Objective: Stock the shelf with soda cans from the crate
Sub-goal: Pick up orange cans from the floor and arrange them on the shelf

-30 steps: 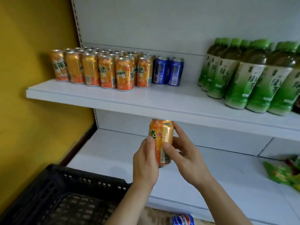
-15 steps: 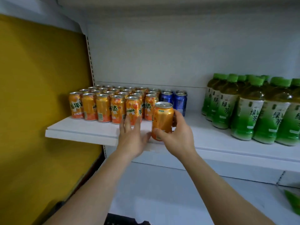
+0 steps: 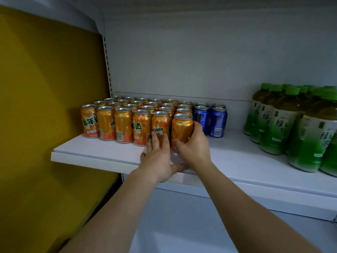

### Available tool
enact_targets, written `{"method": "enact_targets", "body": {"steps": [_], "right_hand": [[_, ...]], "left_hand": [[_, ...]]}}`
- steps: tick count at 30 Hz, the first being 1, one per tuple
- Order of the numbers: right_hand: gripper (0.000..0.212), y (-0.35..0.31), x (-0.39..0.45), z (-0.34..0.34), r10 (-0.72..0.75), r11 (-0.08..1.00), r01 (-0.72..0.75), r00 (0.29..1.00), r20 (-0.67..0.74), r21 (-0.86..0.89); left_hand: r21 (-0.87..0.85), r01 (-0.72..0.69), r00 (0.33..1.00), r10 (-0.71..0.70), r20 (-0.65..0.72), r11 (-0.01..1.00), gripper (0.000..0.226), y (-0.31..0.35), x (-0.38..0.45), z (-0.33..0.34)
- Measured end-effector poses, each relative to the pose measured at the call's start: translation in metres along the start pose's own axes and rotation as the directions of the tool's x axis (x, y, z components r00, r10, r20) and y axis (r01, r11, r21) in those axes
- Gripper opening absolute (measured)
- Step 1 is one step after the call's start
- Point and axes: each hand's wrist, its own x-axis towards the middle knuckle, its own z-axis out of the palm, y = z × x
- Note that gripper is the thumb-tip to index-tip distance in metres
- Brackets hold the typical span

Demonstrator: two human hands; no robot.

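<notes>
The upright orange can [image 3: 182,132] is gripped by the right hand [image 3: 193,145], at one o'clock from the flat, open left hand [image 3: 158,157], which is rested on the shelf [image 3: 94,154].

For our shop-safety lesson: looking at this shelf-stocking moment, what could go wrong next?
1. The right hand holds an orange can tight against the blue cans; pushing it in might knock one over.
2. The left hand presses the front row; a hard shove could topple the packed cans behind.
</notes>
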Motion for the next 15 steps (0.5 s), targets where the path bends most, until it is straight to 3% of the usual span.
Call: {"method": "enact_targets", "body": {"steps": [15], "right_hand": [[0.082, 0.0033, 0.0013, 0.0072, 0.017, 0.987, -0.012, 0.999, 0.032, -0.159]], "left_hand": [[-0.039, -0.009, 1.000, 0.010, 0.028, 0.999, 0.125, -0.0003, 0.0009, -0.0045]]}}
